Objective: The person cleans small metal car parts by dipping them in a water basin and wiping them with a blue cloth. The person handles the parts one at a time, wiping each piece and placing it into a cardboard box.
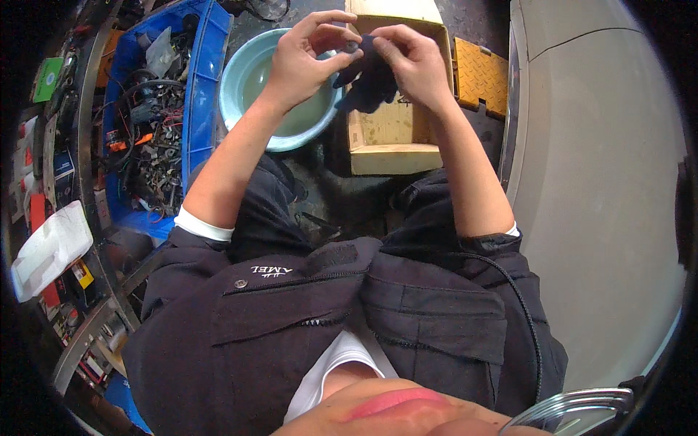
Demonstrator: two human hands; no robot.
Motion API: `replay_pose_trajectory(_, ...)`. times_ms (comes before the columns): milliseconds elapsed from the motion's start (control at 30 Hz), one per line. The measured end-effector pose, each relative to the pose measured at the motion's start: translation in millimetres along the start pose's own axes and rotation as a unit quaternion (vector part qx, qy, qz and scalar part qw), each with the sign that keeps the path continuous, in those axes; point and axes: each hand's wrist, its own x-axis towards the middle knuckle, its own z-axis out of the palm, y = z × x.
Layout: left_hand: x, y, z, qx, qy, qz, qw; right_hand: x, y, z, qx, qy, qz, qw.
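Note:
Both my hands are raised in front of me, over the gap between a basin and a cardboard box. My right hand (pixel 420 71) pinches the upper edge of a dark glove (pixel 371 81) between thumb and fingers, and its finger-like ends hang down. Close beside it, my left hand (pixel 299 65) has its thumb and a fingertip closed on a small dark grey round piece (pixel 351 47); its other fingers are curved and apart. I cannot make out exactly what this piece is, nor whether it touches the glove.
Below my left hand stands a light blue basin (pixel 227 91) of cloudy water. An open cardboard box (pixel 396 161) lies beside it. Further left is a blue crate (pixel 196 109) full of metal parts and wires, beside a metal rack (pixel 91 145). A yellow ramp block (pixel 480 73) and a pale panel (pixel 596 182) stand right.

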Motion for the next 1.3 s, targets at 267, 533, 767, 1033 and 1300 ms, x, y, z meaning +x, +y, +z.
replay_pose_trajectory(267,-0.8,16.5,4.5,0.09,0.009,-0.08,0.993,-1.3,-9.2,0.4,-0.013,-0.026,-0.084,0.996)
replay_pose_trajectory(533,7.0,35.9,3.9,0.167,0.073,-0.105,0.978,0.0,-7.3,3.4,-0.056,-0.028,-0.122,0.991)
replay_pose_trajectory(767,0.9,32.4,6.9,0.216,0.09,-0.09,0.968,-7.9,-17.9,16.2,-0.017,0.002,-0.081,0.997)
replay_pose_trajectory(1033,-1.6,34.4,12.2,0.159,0.063,-0.132,0.976,-7.5,-12.8,26.8,-0.066,0.081,-0.087,0.991)
replay_pose_trajectory(1300,1.9,27.2,7.2,0.131,0.096,-0.14,0.977,-4.6,-14.3,19.7,-0.083,0.046,-0.109,0.99)
